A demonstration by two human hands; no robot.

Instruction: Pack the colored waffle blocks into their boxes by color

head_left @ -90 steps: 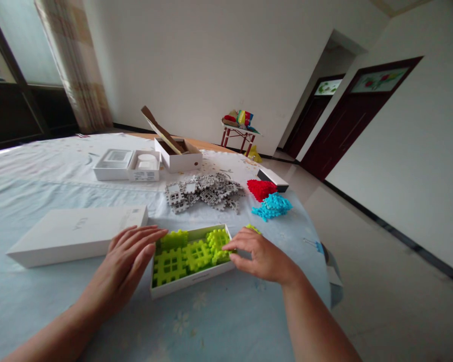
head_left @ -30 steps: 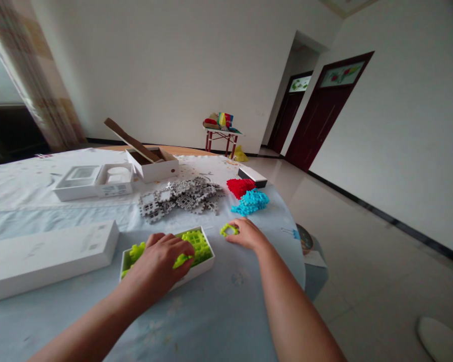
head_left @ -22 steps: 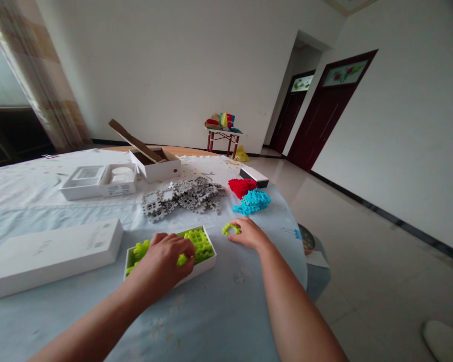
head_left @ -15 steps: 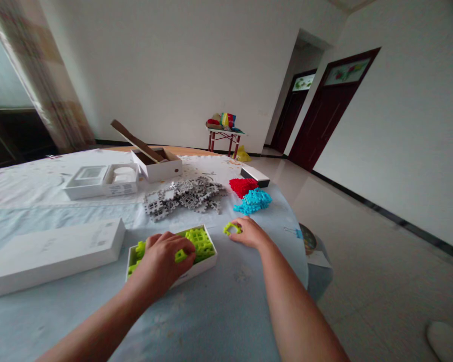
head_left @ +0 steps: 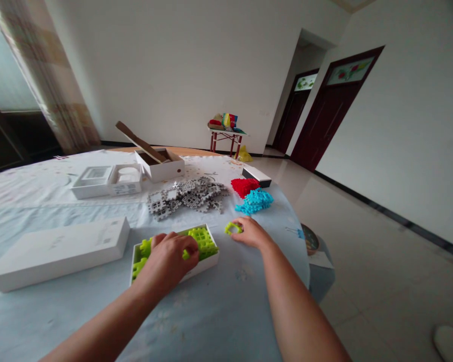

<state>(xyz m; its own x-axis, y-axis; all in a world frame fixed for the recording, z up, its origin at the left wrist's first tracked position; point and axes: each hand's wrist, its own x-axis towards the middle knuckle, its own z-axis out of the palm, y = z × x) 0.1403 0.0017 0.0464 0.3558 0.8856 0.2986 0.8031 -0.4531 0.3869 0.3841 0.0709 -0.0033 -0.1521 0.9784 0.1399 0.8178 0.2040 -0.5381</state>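
Pinching a green ring (head_left: 228,230) between thumb and fingers, the right hand (head_left: 251,232) sits just right of the open box (head_left: 207,262). Inside that box are green pieces (head_left: 201,237); the left hand (head_left: 173,259) curls over them, its grip too hidden to tell. Beyond, grey pieces (head_left: 192,195) lie heaped, with red pieces (head_left: 243,187) and blue pieces (head_left: 254,201) to their right on the tablecloth (head_left: 234,306).

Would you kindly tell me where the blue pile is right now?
In the head view, the blue pile lies right of centre, just in front of the red pile and beyond the right hand.
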